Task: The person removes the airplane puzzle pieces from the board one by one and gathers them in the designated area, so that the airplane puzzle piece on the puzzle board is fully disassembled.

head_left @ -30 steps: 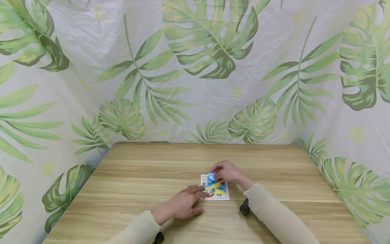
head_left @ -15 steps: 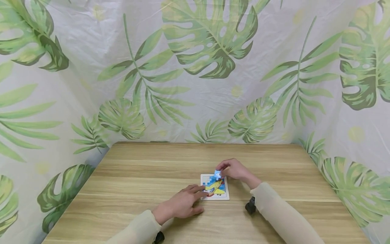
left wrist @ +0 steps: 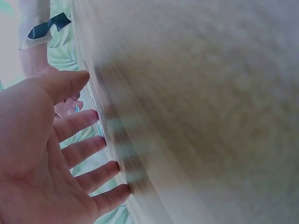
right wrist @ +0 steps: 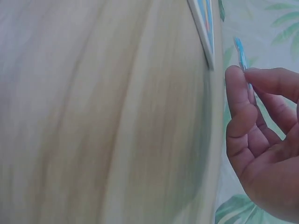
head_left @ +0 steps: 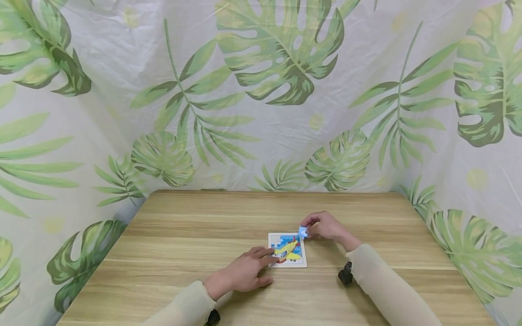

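Observation:
A framed jigsaw puzzle (head_left: 301, 262) with a yellow airplane on blue lies on the table, and a pale gap shows in its upper left corner. My left hand (head_left: 244, 271) rests with its extended fingers on the puzzle's left side. In the left wrist view, the fingers of the left hand (left wrist: 42, 144) are spread and fairly straight. My right hand (head_left: 326, 226) pinches a blue jigsaw piece (head_left: 303, 232) above the puzzle's upper right corner. Seen edge-on in the right wrist view, the jigsaw piece (right wrist: 240, 51) sits between thumb and fingertips of the right hand (right wrist: 266, 135).
The wood-grain table (head_left: 195, 217) extends around the puzzle on all sides. Behind and beside it hangs a leaf-printed cloth (head_left: 285, 136). A black wrist device (head_left: 345, 273) hangs under the right sleeve.
My right hand has moved to the right with the jigsaw piece, from over the puzzle's upper left area to its upper right corner. The left hand has stayed in place.

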